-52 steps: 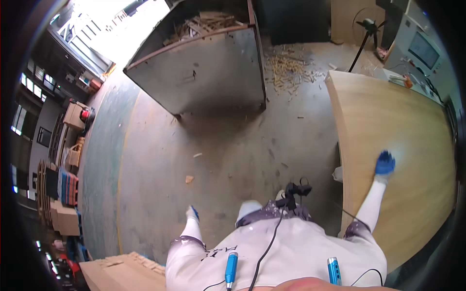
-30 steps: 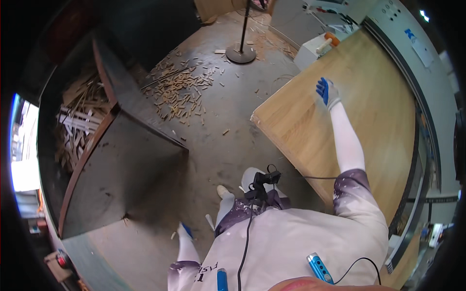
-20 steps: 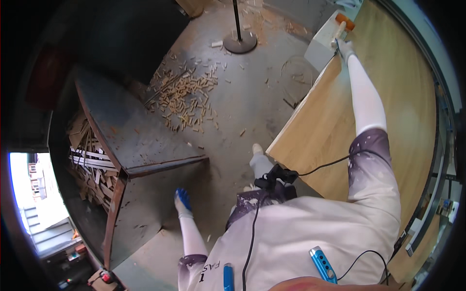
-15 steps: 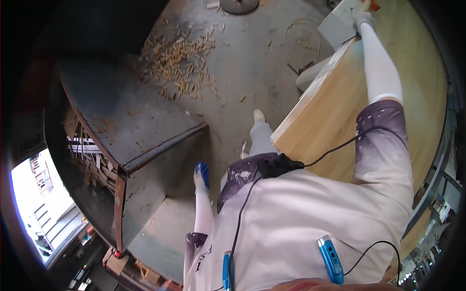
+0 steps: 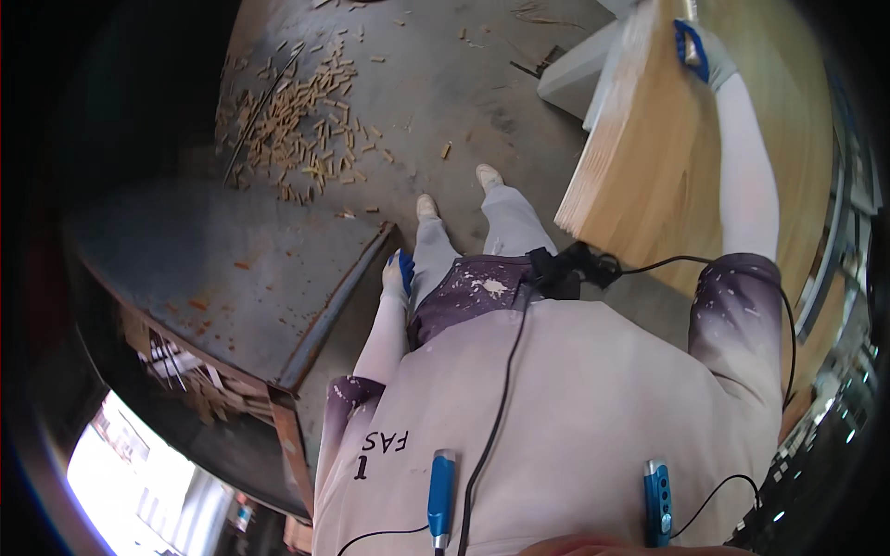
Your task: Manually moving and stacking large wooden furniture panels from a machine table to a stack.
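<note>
My right hand (image 5: 709,57), in a white glove with blue facing, is at the far right over a wood-grain panel (image 5: 649,157). Its fingers curl closed, and a narrow pale piece (image 5: 690,9) juts out beyond them; I cannot make out what it is. My left hand (image 5: 399,275), gloved the same way, hangs low at my side near the corner of a grey metal-topped table (image 5: 213,269). Its fingers are loosely bent and apart, and nothing shows in them.
Many small wooden pieces (image 5: 306,130) lie scattered on the grey floor (image 5: 436,102). A thin dark rod (image 5: 264,111) crosses them. Scrap wood (image 5: 209,385) fills the space below the metal table top. A white block-shaped support (image 5: 579,74) stands beside the panel. A black cable (image 5: 510,389) runs down my front.
My right hand has turned, now showing its blue facing, and sits over the panel instead of by the white box. My left hand has risen in view; my feet stand side by side.
</note>
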`<state>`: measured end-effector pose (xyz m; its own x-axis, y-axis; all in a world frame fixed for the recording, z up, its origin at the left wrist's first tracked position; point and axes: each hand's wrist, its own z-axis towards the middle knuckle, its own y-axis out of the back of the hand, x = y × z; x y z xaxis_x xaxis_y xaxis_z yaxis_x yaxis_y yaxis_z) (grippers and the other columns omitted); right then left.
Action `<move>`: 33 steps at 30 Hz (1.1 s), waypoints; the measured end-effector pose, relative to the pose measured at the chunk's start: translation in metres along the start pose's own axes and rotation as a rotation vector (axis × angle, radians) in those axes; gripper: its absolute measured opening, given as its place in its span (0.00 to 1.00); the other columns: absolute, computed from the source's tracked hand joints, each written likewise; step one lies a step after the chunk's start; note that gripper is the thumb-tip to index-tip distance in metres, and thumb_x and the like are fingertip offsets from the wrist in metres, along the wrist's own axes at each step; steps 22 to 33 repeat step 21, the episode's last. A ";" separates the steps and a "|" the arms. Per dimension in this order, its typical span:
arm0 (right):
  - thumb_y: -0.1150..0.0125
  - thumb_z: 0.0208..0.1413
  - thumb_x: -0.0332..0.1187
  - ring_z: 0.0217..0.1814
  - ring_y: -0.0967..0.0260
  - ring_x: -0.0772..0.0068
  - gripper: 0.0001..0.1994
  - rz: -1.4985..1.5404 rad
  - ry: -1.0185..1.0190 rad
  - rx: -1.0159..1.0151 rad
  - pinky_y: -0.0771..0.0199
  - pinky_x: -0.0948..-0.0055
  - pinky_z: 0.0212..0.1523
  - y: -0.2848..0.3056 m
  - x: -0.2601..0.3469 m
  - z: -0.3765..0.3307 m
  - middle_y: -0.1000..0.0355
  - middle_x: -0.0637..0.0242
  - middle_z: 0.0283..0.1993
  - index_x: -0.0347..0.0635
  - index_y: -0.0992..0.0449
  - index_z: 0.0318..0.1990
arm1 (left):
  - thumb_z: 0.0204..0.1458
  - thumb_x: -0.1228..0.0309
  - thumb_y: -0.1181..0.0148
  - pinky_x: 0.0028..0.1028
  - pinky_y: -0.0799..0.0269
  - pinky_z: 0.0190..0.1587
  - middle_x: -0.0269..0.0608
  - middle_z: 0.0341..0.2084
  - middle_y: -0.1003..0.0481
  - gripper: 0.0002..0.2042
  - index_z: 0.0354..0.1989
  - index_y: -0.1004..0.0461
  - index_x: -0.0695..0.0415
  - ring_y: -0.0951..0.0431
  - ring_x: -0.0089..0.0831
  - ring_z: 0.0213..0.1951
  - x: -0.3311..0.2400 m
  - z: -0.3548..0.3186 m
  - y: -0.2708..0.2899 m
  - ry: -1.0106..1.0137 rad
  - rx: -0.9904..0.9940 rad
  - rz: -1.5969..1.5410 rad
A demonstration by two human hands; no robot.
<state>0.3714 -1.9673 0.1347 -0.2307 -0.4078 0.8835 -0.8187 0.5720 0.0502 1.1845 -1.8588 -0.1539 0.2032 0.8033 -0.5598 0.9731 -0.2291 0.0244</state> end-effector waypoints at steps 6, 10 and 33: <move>0.46 0.64 0.44 0.20 0.36 0.82 0.14 0.245 -0.047 -0.245 0.35 0.81 0.21 -0.090 -0.129 -0.350 0.32 0.73 0.27 0.44 0.26 0.45 | 0.62 0.58 0.50 0.25 0.38 0.23 0.29 0.21 0.32 0.09 0.34 0.30 0.48 0.31 0.24 0.23 -0.097 0.087 -0.048 0.248 0.167 -0.013; 0.43 0.62 0.40 0.25 0.32 0.77 0.15 0.297 -0.037 -0.558 0.29 0.77 0.25 -0.146 -0.186 -0.510 0.31 0.69 0.31 0.40 0.29 0.50 | 0.61 0.61 0.46 0.23 0.37 0.24 0.28 0.25 0.29 0.08 0.37 0.29 0.51 0.32 0.21 0.24 -0.181 0.082 -0.124 -0.111 0.326 0.064; 0.39 0.58 0.35 0.27 0.32 0.77 0.14 1.253 0.272 -0.854 0.31 0.78 0.23 -0.118 -0.340 -0.686 0.30 0.65 0.36 0.44 0.31 0.49 | 0.55 0.59 0.37 0.31 0.40 0.63 0.44 0.63 0.40 0.26 0.59 0.33 0.57 0.38 0.40 0.61 -0.263 -0.194 -0.431 -1.438 0.349 0.943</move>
